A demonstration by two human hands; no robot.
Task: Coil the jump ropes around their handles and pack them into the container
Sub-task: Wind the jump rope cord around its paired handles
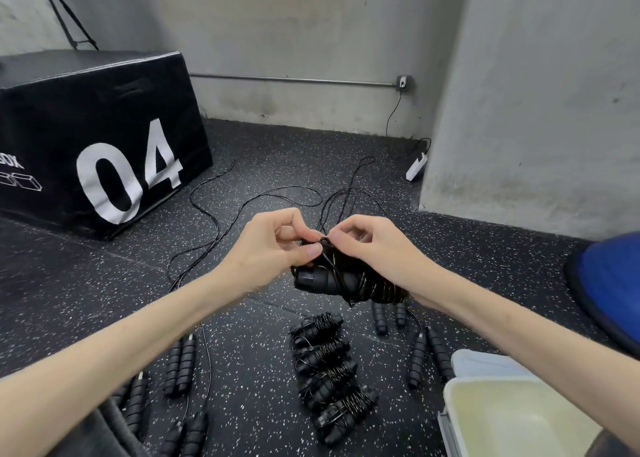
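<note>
Clearly, "04" stands in white on the black box (100, 138), beside letters cut off at the frame's edge. Both hands hold up a wound jump rope (346, 280): left hand (277, 245) and right hand (377, 252) fingers pinch its cord. Four coiled ropes (332, 377) lie on the floor. The pale container (519, 418), partly cropped, looks bare inside.

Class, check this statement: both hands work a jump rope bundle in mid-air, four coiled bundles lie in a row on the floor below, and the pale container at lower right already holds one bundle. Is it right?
Not quite. The head view shows the container with no bundle visible inside. The rest stands: the left hand and right hand work the jump rope bundle in mid-air, and four coiled bundles lie in a row on the floor.
</note>
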